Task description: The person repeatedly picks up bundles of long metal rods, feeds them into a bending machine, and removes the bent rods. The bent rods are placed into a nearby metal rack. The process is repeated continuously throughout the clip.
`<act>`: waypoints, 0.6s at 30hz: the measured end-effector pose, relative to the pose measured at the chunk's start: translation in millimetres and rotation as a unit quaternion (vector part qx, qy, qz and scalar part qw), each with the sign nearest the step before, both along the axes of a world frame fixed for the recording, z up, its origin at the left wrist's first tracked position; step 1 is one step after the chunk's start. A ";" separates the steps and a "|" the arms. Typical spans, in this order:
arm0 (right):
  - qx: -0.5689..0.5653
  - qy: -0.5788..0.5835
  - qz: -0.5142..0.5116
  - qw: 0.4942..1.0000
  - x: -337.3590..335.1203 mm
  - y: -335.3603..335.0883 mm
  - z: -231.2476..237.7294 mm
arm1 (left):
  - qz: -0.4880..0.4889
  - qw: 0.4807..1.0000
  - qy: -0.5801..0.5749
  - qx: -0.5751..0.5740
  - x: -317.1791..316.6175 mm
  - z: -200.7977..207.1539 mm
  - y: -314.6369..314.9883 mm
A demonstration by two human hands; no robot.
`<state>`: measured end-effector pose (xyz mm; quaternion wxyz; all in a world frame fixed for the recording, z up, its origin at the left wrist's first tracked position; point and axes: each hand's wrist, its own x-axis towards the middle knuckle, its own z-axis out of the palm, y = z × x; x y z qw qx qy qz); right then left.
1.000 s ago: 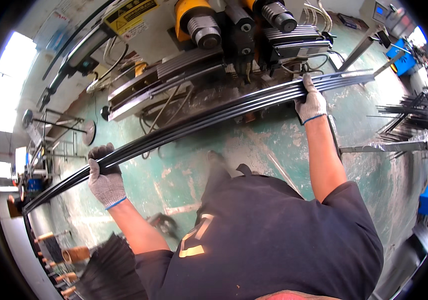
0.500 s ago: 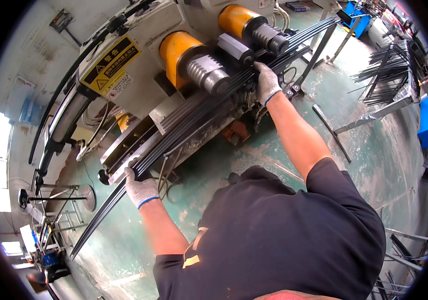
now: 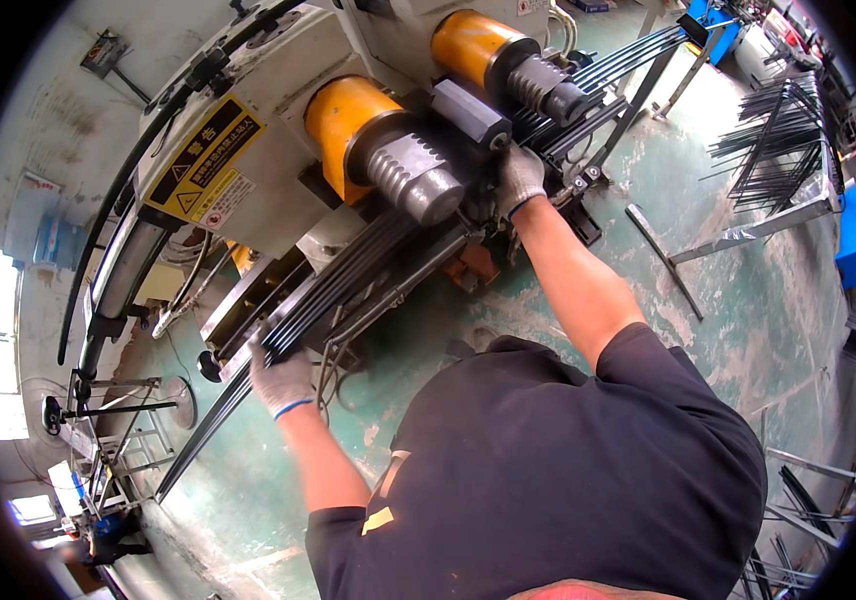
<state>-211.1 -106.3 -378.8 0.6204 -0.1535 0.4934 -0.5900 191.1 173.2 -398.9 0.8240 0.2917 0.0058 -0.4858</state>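
A bundle of long, thin dark metal rods [image 3: 333,285] runs slantwise along the front of a machine, from lower left to upper right. My left hand [image 3: 281,378], in a pale knitted glove with a blue cuff, is wrapped round the bundle near its lower left part. The free ends hang out past it. Farther up, my gloved right hand [image 3: 521,178] is closed round the rods beside a grey hexagonal bar [image 3: 471,113]; its fingertips are partly hidden. Two orange cylinders, a nearer one [image 3: 353,125] and a farther one [image 3: 478,45], carry ridged steel ends just above the rods.
A yellow and black warning label [image 3: 206,150] marks the machine's side. More rods rest on a stand [image 3: 638,60] at the upper right. Bent black rods [image 3: 773,145] hang on a rack farther right. A fan [image 3: 180,402] stands at the left.
My right hand has shifted left and slightly down, closer below the hexagonal bar. The rods have dropped lower, beneath the nearer ridged end. My left hand stays on the bundle. The view has shifted slightly.
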 end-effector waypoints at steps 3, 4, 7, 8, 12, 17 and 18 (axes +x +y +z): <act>-0.021 -0.042 -0.074 0.996 12.3 3.5 6.4 | 0.102 0.995 -0.008 0.010 78.6 -27.2 37.3; -0.053 -0.054 -0.052 0.996 5.7 -5.4 -12.1 | 0.143 0.989 -0.020 0.035 86.3 -26.5 37.6; -0.091 -0.028 -0.013 0.995 -0.2 -23.5 -45.7 | 0.150 0.986 -0.060 0.035 82.8 -31.1 23.5; -0.063 0.024 -0.024 0.997 -1.2 -23.8 -46.1 | 0.135 0.988 -0.074 0.030 76.8 -34.2 21.7; -0.060 0.099 -0.001 0.993 7.8 3.1 -23.6 | 0.096 0.991 -0.073 0.049 -7.8 -18.1 -13.4; -0.129 0.172 -0.023 0.976 -3.1 21.7 -32.2 | 0.103 0.994 -0.022 0.043 -38.9 4.4 -32.2; -0.152 0.214 -0.021 0.965 -13.0 26.4 -33.7 | 0.117 0.993 -0.009 0.031 -24.6 5.8 -24.9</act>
